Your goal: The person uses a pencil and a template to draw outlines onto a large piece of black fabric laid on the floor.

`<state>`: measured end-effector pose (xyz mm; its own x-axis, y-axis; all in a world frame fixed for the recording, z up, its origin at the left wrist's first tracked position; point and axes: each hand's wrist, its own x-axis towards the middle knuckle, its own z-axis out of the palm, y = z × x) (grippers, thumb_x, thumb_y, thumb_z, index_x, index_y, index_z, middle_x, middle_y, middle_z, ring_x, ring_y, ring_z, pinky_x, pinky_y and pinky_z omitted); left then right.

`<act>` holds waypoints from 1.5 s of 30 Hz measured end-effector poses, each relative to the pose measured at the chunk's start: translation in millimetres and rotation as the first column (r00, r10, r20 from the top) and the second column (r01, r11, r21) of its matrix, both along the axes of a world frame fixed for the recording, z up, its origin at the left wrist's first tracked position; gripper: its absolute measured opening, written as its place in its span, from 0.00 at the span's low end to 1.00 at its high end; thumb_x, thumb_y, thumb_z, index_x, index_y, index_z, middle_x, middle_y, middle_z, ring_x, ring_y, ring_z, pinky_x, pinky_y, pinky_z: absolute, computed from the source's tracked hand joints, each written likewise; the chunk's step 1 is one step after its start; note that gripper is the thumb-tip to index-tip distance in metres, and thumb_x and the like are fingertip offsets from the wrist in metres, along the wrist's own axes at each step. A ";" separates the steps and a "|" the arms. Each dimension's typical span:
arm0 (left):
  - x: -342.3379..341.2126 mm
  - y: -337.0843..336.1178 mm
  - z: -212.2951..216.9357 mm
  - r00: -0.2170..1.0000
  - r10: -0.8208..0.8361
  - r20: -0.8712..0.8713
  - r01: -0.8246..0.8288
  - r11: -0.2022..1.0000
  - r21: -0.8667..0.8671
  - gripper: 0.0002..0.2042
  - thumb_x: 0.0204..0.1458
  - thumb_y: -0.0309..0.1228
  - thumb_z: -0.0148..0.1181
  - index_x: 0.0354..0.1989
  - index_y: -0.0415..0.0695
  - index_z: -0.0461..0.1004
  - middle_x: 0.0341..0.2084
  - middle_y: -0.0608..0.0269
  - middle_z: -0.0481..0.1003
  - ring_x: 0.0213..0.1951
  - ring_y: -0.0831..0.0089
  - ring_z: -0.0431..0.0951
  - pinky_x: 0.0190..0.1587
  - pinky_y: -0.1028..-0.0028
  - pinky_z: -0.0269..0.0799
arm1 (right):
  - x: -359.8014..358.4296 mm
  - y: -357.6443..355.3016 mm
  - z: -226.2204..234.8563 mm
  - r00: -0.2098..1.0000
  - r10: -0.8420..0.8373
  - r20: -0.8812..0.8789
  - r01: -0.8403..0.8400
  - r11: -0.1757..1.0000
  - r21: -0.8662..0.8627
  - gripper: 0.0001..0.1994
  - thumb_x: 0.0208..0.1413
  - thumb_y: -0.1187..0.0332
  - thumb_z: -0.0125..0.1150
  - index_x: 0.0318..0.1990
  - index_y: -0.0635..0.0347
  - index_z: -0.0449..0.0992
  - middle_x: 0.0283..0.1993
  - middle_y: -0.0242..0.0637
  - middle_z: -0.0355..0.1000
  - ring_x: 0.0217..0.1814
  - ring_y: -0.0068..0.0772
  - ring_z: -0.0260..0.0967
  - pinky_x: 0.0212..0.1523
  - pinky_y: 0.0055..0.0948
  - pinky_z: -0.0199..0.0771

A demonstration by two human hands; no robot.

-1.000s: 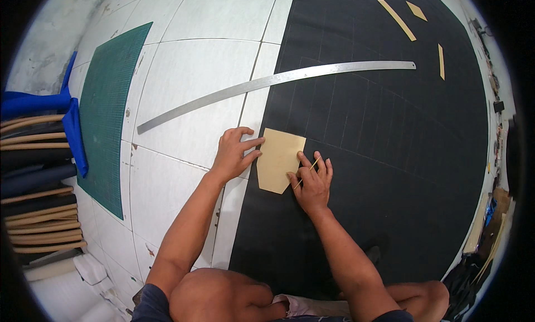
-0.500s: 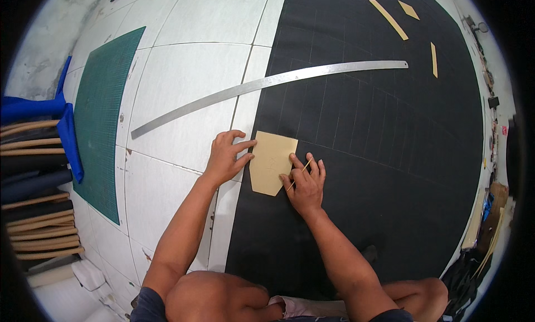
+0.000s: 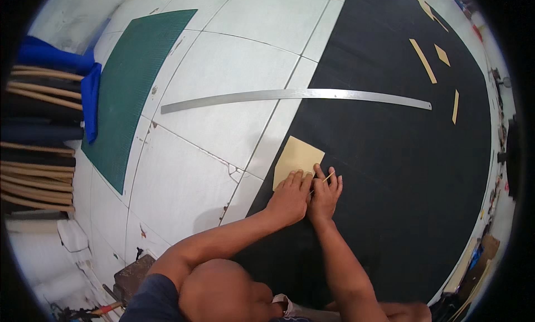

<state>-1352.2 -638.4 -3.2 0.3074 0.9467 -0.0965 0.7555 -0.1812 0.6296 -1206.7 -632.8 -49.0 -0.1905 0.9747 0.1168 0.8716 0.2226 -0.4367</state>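
A tan card piece (image 3: 300,155) with angled corners lies flat at the left edge of a black sheet (image 3: 401,199). My left hand (image 3: 290,198) presses on its near part, fingers stretched out flat and covering the near edge. Close against it on the right, my right hand (image 3: 324,200) pinches a thin tan stick (image 3: 329,177), slanted between the fingers, beside the card's right edge. The stick's lower end is partly hidden between both hands.
A long steel ruler (image 3: 312,94) lies beyond the card, across sheet and white tiles (image 3: 245,71). Narrow tan card strips (image 3: 423,61) sit far right. At left are a green cutting mat (image 3: 139,82), stacked rolls (image 3: 39,182) and blue fabric (image 3: 56,54).
My left hand has moved from the card's left edge onto its near part, next to my right hand. The card looks turned clockwise. The whole view has shifted.
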 end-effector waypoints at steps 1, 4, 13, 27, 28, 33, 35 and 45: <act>-0.1 -2.1 -10.7 0.999 -0.027 -0.038 0.029 0.998 0.050 0.28 0.53 0.27 0.56 0.62 0.25 0.64 0.61 0.26 0.66 0.65 0.32 0.66 0.69 0.48 0.64 | -0.4 -0.3 -0.7 1.000 0.007 -0.003 -0.007 1.000 0.003 0.08 0.60 0.65 0.65 0.37 0.55 0.73 0.71 0.34 0.71 0.79 0.58 0.55 0.79 0.63 0.39; 2.6 -8.3 -29.7 0.988 -0.079 -0.135 0.098 0.986 0.138 0.28 0.52 0.27 0.56 0.61 0.21 0.64 0.62 0.28 0.65 0.65 0.32 0.65 0.70 0.49 0.62 | 2.0 0.7 -2.3 0.999 0.010 -0.046 -0.011 1.000 -0.020 0.05 0.62 0.67 0.62 0.38 0.56 0.73 0.72 0.39 0.70 0.78 0.57 0.56 0.79 0.61 0.41; 4.5 -5.6 -13.8 0.970 -0.078 -0.229 0.088 0.996 0.033 0.32 0.49 0.32 0.61 0.59 0.19 0.65 0.62 0.27 0.65 0.68 0.33 0.61 0.73 0.49 0.58 | 26.7 36.0 19.0 0.524 -0.345 -0.779 0.161 0.938 -0.308 0.14 0.75 0.70 0.43 0.58 0.66 0.72 0.55 0.41 0.73 0.63 0.34 0.70 0.64 0.34 0.69; 9.7 7.9 -19.4 0.941 -0.175 -0.290 0.148 0.983 -0.112 0.43 0.48 0.36 0.64 0.65 0.13 0.56 0.67 0.15 0.57 0.71 0.28 0.57 0.78 0.48 0.46 | -52.4 108.5 28.9 0.829 -0.244 -0.503 0.040 0.924 -0.381 0.14 0.69 0.64 0.58 0.53 0.63 0.81 0.52 0.49 0.81 0.56 0.48 0.80 0.56 0.40 0.78; 8.2 7.5 -21.4 0.936 -0.182 -0.301 0.160 0.982 -0.096 0.43 0.48 0.37 0.64 0.66 0.13 0.57 0.66 0.15 0.59 0.71 0.28 0.58 0.78 0.48 0.46 | -54.1 108.7 28.4 0.826 -0.254 -0.503 0.043 0.919 -0.393 0.13 0.67 0.64 0.60 0.52 0.62 0.81 0.51 0.50 0.81 0.54 0.50 0.81 0.56 0.40 0.77; 6.9 10.6 -14.5 0.906 -0.236 -0.352 0.227 0.972 -0.067 0.45 0.46 0.41 0.66 0.66 0.15 0.59 0.62 0.17 0.65 0.69 0.32 0.64 0.77 0.47 0.49 | -51.2 108.0 27.1 0.871 -0.180 -0.456 0.033 0.949 -0.313 0.12 0.68 0.65 0.61 0.51 0.62 0.81 0.47 0.47 0.83 0.49 0.43 0.83 0.52 0.36 0.79; 5.3 8.1 -21.8 0.907 -0.236 -0.349 0.227 0.972 -0.068 0.45 0.46 0.42 0.67 0.65 0.15 0.59 0.63 0.18 0.65 0.68 0.32 0.64 0.77 0.46 0.49 | -57.1 107.4 30.7 0.872 -0.168 -0.459 0.028 0.955 -0.297 0.12 0.68 0.65 0.61 0.51 0.62 0.82 0.46 0.47 0.83 0.48 0.44 0.83 0.51 0.36 0.79; 6.0 7.8 -8.0 0.956 -0.146 -0.253 0.116 0.985 -0.130 0.44 0.48 0.37 0.67 0.67 0.15 0.56 0.67 0.15 0.56 0.71 0.27 0.56 0.77 0.47 0.47 | -36.7 97.0 37.9 0.933 -0.080 -0.350 0.001 0.975 -0.221 0.10 0.67 0.68 0.58 0.50 0.61 0.79 0.49 0.48 0.79 0.52 0.53 0.78 0.53 0.44 0.77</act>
